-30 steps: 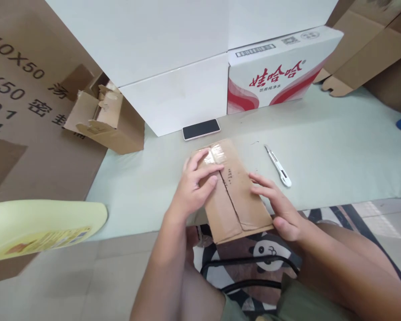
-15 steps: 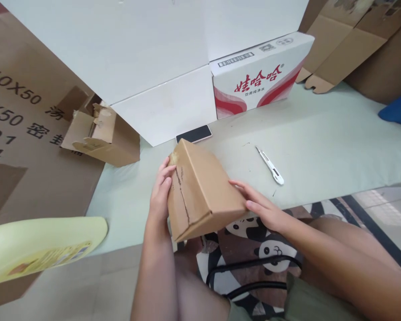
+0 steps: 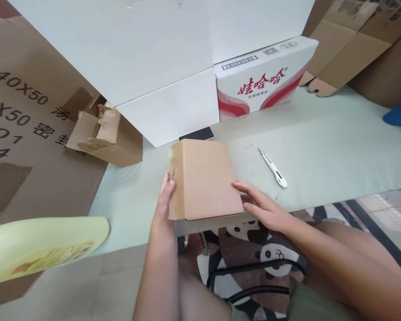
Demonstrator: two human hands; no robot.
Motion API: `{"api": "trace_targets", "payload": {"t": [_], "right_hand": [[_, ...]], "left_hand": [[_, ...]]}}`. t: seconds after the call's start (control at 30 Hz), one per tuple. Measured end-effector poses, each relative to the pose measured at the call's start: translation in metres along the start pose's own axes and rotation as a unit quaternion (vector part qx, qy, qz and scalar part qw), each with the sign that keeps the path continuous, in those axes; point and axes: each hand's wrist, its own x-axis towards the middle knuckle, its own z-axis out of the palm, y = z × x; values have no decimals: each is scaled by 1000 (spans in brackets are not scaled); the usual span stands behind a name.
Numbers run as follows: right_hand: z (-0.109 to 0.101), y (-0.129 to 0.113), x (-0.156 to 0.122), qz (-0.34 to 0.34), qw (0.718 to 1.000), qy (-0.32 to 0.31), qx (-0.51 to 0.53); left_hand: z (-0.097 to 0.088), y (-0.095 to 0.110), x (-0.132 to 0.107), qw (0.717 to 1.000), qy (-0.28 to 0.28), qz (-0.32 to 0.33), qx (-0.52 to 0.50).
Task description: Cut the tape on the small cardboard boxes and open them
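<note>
A small brown cardboard box (image 3: 209,178) sits near the front edge of the table, its plain top facing up and a strip of tape along its left edge. My left hand (image 3: 165,195) grips the box's left side, with the fingertips partly hidden against it. On the opposite side, the fingers of my right hand (image 3: 259,203) press on the right edge and near corner. To the right of the box lies a white utility knife (image 3: 273,167), its blade pointing away from me. A dark phone (image 3: 198,133) lies just behind the box, partly covered by it.
Large white boxes (image 3: 167,107) and a red-and-white carton (image 3: 260,82) line the back. An opened small carton (image 3: 118,138) stands at the left, near a pale yellow bottle (image 3: 50,245). Folded cardboard (image 3: 350,49) leans at the back right over the green-covered table (image 3: 337,151).
The box has gone from tilted up, its taped, dark-marked side showing, to lying flatter with its plain face up. Both hands have stayed on it.
</note>
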Motion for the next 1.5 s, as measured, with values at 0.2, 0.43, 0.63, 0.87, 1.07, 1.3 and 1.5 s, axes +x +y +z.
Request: {"api": "trace_targets", "payload": {"t": [0.2, 0.43, 0.63, 0.87, 1.07, 1.3, 1.5], "right_hand": [[1, -7, 3, -26, 994, -10, -103], [4, -6, 3, -47, 991, -7, -124], [6, -4, 5, -49, 991, -10, -125], [7, -1, 4, -52, 990, -8, -131], [8, 1, 3, -47, 990, -4, -136], [7, 1, 3, -53, 989, -6, -137], [7, 0, 3, -46, 988, -20, -143]], "left_hand": [[9, -3, 5, 1000, -16, 4, 5], [7, -6, 1, 997, -68, 17, 7], [7, 0, -5, 994, -110, -20, 10], [7, 1, -5, 995, -96, -22, 29], [7, 2, -5, 995, -97, -21, 29], [6, 4, -6, 993, -112, -29, 36], [5, 4, -6, 993, -105, -31, 32]]}}
